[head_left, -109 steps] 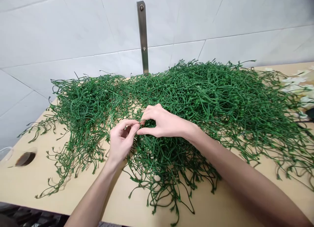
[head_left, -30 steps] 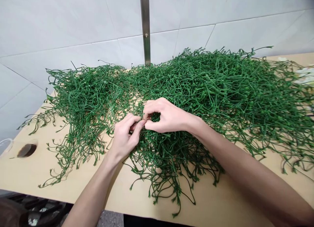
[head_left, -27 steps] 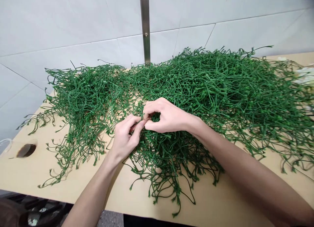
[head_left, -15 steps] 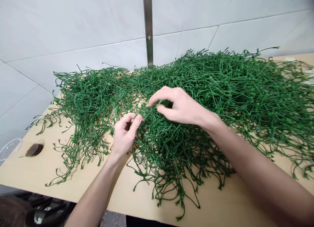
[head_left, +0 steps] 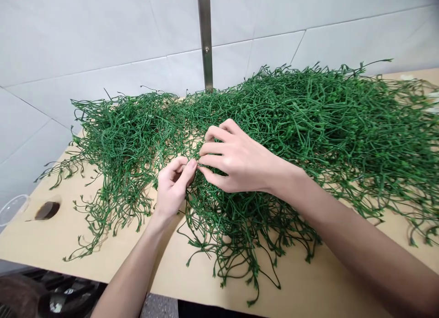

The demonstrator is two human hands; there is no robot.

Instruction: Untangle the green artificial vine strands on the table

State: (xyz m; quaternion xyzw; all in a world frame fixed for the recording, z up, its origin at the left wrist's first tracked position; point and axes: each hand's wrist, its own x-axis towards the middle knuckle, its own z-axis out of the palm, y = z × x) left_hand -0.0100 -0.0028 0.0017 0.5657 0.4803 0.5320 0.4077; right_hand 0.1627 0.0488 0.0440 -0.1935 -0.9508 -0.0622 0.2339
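A large tangled heap of thin green artificial-looking stems (head_left: 254,222) with small forked tips spreads over the tan tabletop (head_left: 116,263). In the middle of it, my left hand (head_left: 173,185) has its thumb and index finger pressed together. My right hand (head_left: 236,160) comes in from the right, over the stems, its thumb and nearest fingertip closing in a pinch against the left fingertips. Its other fingers are curled and spread apart. Whatever lies between the fingertips is too small and covered to make out.
A tiled wall (head_left: 103,34) with a vertical metal strip (head_left: 206,43) stands behind the table. At the left edge are a clear plastic lid or cup (head_left: 14,210) and a dark brown patch (head_left: 47,210). Dark objects (head_left: 65,295) show below the table edge.
My right hand has come down and left, from an open curl above the stems to the left fingertips. My left hand has stayed almost in place, still pinching.
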